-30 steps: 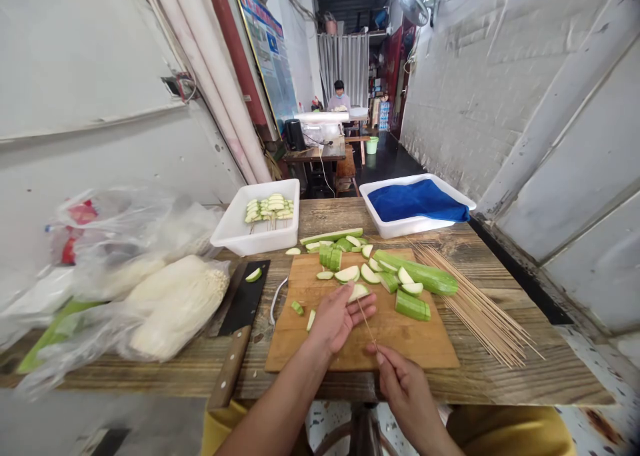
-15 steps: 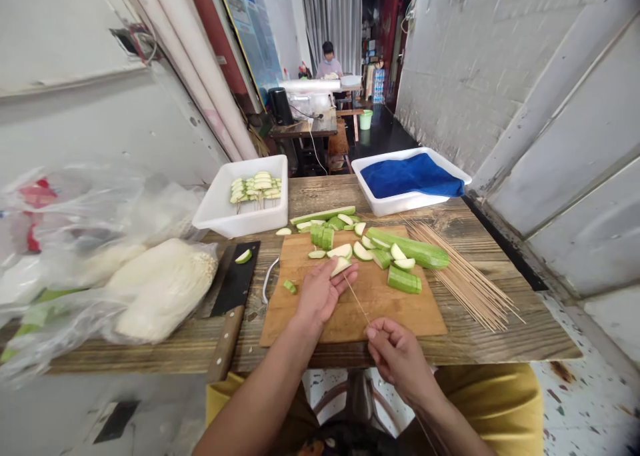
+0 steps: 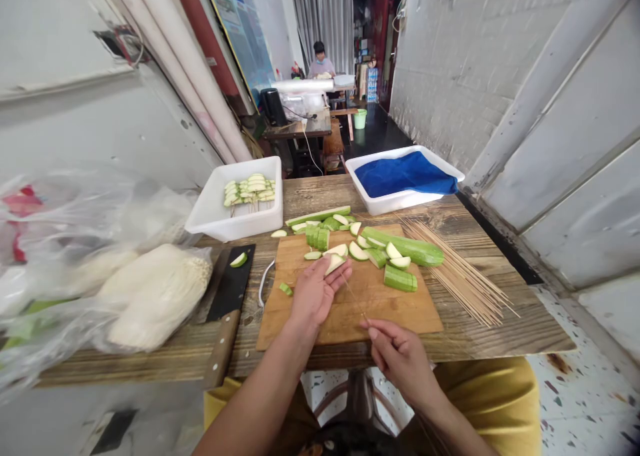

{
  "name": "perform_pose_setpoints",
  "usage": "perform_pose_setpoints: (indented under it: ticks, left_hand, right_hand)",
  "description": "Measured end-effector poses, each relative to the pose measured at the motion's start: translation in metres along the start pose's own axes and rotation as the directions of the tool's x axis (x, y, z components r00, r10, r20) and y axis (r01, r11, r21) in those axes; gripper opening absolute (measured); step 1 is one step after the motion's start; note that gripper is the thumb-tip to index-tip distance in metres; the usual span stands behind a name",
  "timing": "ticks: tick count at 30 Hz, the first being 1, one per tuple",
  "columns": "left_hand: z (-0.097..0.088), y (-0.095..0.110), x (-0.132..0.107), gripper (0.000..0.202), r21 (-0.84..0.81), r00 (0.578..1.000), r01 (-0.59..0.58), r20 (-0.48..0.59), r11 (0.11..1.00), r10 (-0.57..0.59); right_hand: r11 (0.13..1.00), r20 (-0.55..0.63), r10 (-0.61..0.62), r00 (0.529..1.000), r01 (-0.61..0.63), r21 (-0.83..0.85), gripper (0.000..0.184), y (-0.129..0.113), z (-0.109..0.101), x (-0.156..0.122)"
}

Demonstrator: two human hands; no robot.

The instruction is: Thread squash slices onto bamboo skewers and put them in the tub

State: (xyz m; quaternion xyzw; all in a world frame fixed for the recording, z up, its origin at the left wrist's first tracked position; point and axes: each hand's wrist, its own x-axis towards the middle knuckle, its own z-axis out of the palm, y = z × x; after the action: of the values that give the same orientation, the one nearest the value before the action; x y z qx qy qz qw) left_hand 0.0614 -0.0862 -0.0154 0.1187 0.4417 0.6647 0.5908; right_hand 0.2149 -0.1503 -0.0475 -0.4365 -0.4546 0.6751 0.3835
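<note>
Over the wooden cutting board (image 3: 400, 313), my left hand (image 3: 313, 293) pinches a pale green-edged zucchini slice (image 3: 334, 263) between thumb and fingers. My right hand (image 3: 400, 356), lower and to the right, grips the near part of a thin bamboo skewer (image 3: 358, 303). The skewer's far end meets the slice; how deep it goes in I cannot tell. Just beyond my left hand lie cut zucchini pieces (image 3: 317, 237) and more slices (image 3: 357, 251). A longer zucchini (image 3: 415, 248) rests at the board's right, with a sliced chunk (image 3: 400, 279) in front of it.
Loose bamboo skewers (image 3: 465, 276) lie to the right. A cleaver (image 3: 231, 283) with a slice on its blade lies left, beside bagged pale food (image 3: 155, 296). Behind stand a white tray (image 3: 210, 206) of skewered slices and a tray with blue cloth (image 3: 405, 174). A person (image 3: 321, 63) sits far back.
The whole view has shifted slightly, so things sit a little further left. Both hands keep their hold on the slice and skewer, with hardly any movement against the board.
</note>
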Motion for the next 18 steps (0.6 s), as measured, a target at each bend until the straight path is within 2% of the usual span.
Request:
perform_pose_setpoints:
  ticks: [4,18]
  left_hand:
    - [0.0002,-0.0002,-0.0015,0.01,-0.011,1.0,0.011,0.023,1.0,-0.011]
    - [0.0014,-0.0012,-0.0079,0.009,0.03,0.998,0.017,0.052,0.999,-0.019]
  right_hand:
    - [0.993,-0.045,-0.081,0.996,0.077,-0.087,0.038,-0.0014,0.0022,-0.0029]
    - [0.994,-0.049,-0.063,0.997,0.058,-0.096,0.041,0.0018,0.0034,-0.0025]
